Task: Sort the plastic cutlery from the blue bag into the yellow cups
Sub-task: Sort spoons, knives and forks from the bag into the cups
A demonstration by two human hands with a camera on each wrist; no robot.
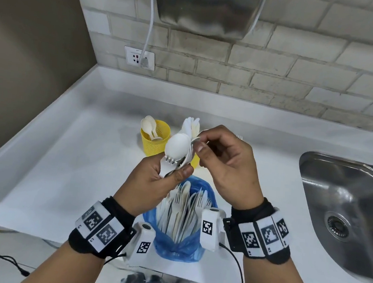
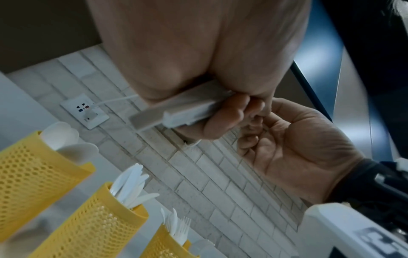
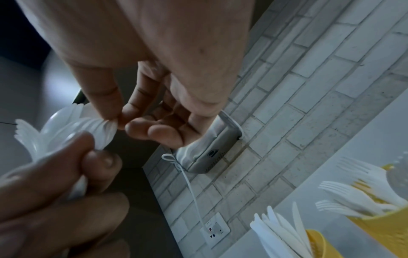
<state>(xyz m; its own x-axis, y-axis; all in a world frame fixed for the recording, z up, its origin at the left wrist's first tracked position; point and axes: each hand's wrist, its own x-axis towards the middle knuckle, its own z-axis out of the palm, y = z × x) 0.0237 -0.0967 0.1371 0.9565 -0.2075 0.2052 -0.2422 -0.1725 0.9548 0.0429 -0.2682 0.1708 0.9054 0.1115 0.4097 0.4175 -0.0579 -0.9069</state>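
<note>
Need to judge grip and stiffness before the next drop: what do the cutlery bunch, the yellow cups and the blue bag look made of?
Cutlery bunch: thin white plastic, smooth and slightly translucent at the edges, likely light and bendy. Yellow cups: probably rigid moulded plastic, matte, with a perforated mesh wall. Blue bag: thin plastic film, glossy and crinkled, semi-see-through.

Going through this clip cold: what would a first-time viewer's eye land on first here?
Most likely the two hands meeting at centre above the counter: the left hand grips a mixed bunch of white cutlery while the right hand pinches one piece at the bunch's top. Just below them stands the blue bag, packed with more forks and spoons. Behind, a yellow cup holds spoons, and a steel sink sits at the right.
</note>
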